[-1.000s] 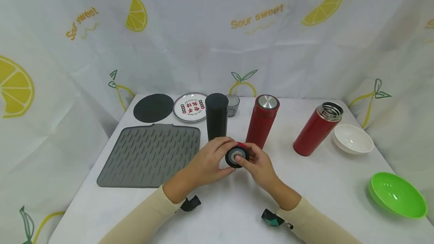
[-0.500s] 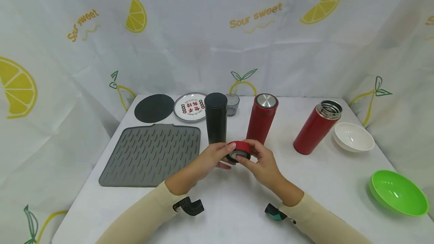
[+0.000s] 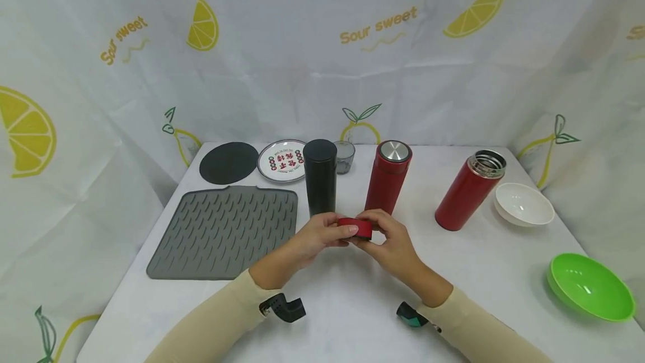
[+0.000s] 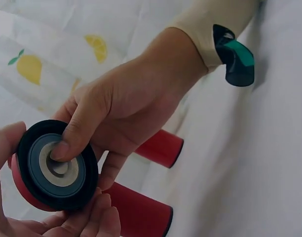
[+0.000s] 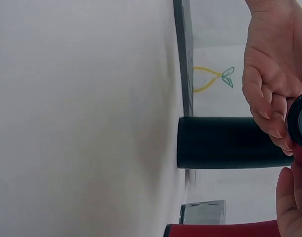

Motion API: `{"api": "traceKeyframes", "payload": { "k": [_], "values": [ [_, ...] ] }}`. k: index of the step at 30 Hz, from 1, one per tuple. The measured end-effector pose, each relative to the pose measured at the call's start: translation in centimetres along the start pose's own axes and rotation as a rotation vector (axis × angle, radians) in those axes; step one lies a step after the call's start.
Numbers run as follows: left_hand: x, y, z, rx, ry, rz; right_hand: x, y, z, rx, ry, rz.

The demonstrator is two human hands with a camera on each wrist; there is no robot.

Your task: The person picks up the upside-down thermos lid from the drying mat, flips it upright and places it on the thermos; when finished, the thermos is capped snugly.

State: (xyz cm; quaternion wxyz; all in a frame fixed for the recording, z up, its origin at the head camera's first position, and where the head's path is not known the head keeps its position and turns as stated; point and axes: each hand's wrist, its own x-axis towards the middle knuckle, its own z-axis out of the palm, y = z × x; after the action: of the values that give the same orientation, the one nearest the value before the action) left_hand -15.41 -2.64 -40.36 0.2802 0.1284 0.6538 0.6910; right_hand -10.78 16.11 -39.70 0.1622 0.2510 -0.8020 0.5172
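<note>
Between both hands is a red thermos lid (image 3: 364, 229) with a black rim. In the left wrist view the lid's underside (image 4: 36, 163) shows a blue-grey ring and a pale metal ring. My left hand (image 3: 314, 238) grips the lid from the left, thumb along its red side. From the right, my right hand (image 3: 395, 242) pinches it, with the thumb pressed on the underside's middle. Behind the hands stand a black thermos (image 3: 321, 178) and a red thermos (image 3: 385, 186) with a steel-topped lid. Farther right, a red thermos (image 3: 468, 192) has its steel mouth uncovered.
A grey ridged mat (image 3: 227, 234) lies at left, with a black round mat (image 3: 229, 163) and a printed plate (image 3: 282, 161) behind. A glass cup (image 3: 345, 157) stands behind the black thermos. White (image 3: 524, 205) and green (image 3: 589, 287) bowls sit at right.
The lid has tipped: its underside faced the head camera, and now its red side wall does. Both hands keep hold of it and have turned with it. The thermoses stay where they were.
</note>
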Motion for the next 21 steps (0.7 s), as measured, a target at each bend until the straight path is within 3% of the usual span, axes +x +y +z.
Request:
{"api": "traceKeyframes", "payload": {
  "k": [7,21],
  "values": [
    [0.4,0.5,0.7,0.093,0.06,0.012,0.0,0.0,-1.0,-0.019,-0.01,-0.024],
    [0.6,0.4,0.9,0.152,0.065,0.053,-0.4,-0.2,-1.6,-0.03,-0.043,0.004]
  ]
}}
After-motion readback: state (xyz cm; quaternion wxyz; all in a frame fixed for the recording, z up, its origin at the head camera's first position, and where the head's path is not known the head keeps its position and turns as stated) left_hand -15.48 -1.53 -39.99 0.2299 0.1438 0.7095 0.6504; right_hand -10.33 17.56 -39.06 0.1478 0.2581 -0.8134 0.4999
